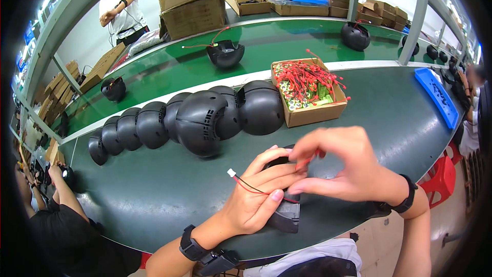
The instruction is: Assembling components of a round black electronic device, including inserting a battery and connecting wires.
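Head view: black housing (285, 210) under both hands' fingers (271, 177).

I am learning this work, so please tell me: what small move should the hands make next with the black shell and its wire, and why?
Probably the right hand should press the red wire down into the black shell. The left hand already steadies the shell, the right fingers pinch at its top, and the wire with its white plug hangs loose over the left fingers.

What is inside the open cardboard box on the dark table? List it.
The cardboard box holds a tangle of red wires over small round yellow-green parts. The wires cover whatever lies deeper, so the bottom cannot be seen.
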The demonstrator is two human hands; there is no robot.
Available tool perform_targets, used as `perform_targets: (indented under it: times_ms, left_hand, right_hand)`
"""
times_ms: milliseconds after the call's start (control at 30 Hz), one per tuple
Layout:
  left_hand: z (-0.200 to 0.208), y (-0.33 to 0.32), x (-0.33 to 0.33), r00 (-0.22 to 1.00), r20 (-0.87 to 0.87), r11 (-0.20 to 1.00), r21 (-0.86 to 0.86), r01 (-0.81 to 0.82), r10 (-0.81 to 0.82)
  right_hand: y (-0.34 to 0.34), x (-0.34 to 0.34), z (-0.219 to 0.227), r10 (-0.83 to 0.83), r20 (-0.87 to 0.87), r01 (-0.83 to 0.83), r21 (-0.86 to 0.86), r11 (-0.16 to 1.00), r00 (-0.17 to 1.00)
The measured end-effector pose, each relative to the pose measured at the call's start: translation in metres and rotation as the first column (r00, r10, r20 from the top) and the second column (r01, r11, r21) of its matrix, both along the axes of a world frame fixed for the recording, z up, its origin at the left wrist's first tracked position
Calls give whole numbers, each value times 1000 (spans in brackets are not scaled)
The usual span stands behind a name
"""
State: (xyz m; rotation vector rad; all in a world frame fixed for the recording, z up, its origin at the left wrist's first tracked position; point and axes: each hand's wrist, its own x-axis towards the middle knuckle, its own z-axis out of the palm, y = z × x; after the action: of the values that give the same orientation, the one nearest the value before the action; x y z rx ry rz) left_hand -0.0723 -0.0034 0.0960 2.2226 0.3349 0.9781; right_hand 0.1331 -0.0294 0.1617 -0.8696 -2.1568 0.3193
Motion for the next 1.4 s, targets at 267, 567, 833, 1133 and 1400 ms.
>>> perform_targets:
  times_ms: [267, 567, 833, 1133, 1400]
  left_hand:
    - [-4, 6, 2, 977, 58, 976, 66, -208, 204]
    - [-3, 0, 1, 970, 45, 971, -2, -241, 241]
    - [-6, 0, 4, 973, 132, 982, -39, -184, 187]
    - [-9, 0, 7, 973, 205, 993, -74, -94, 107]
    - [-8, 3, 0, 937, 189, 951, 38, -306, 293]
  right_hand:
    - [30, 31, -56, 78, -496, -407, -601, 688, 865]
    - [21, 18, -75, -51, -625, -418, -578, 701, 779]
    - [12, 8, -79, -25, -418, -148, -378, 914, 908]
    - [15, 11, -67, 4, -419, -194, -412, 890, 908]
    - [102, -11, 17, 165, -269, -232, -241, 942, 949]
